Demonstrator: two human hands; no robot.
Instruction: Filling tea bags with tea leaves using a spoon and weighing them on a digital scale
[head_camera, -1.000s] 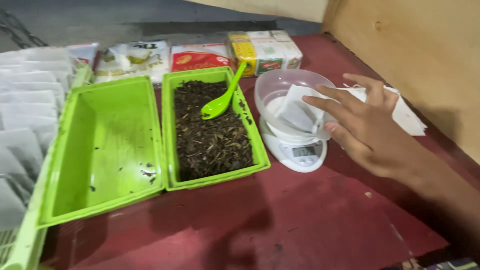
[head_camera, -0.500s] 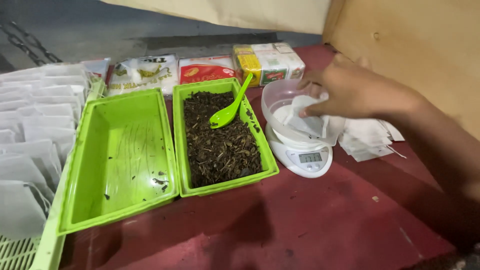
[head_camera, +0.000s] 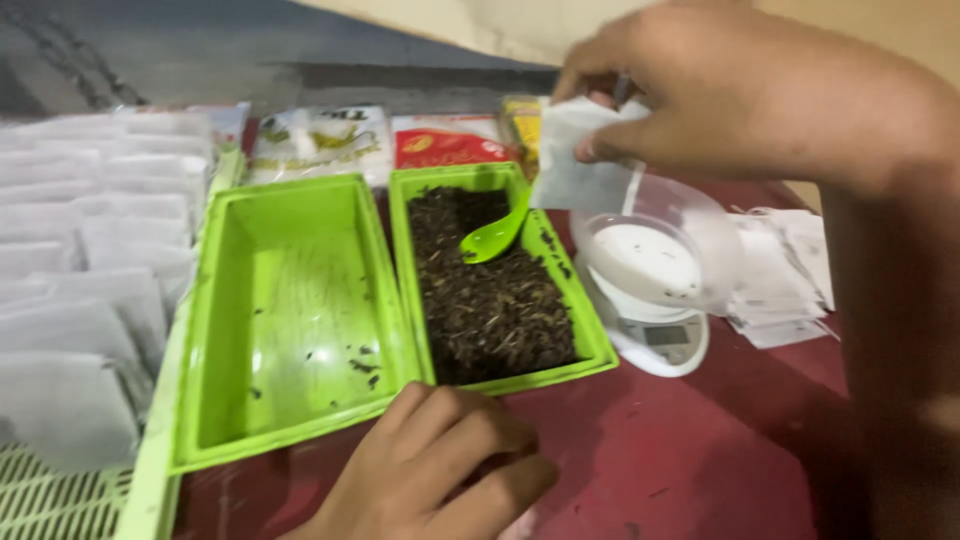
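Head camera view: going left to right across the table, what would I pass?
White sachets → empty green tray → green tray of dark dried leaves with green scoop → clear bowl on small scale → loose white sachet pile.

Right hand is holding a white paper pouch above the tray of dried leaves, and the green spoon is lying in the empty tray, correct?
Not quite. The head view shows the green spoon lying in the tray of dried leaves, not the empty tray. The right hand does hold the white paper pouch.
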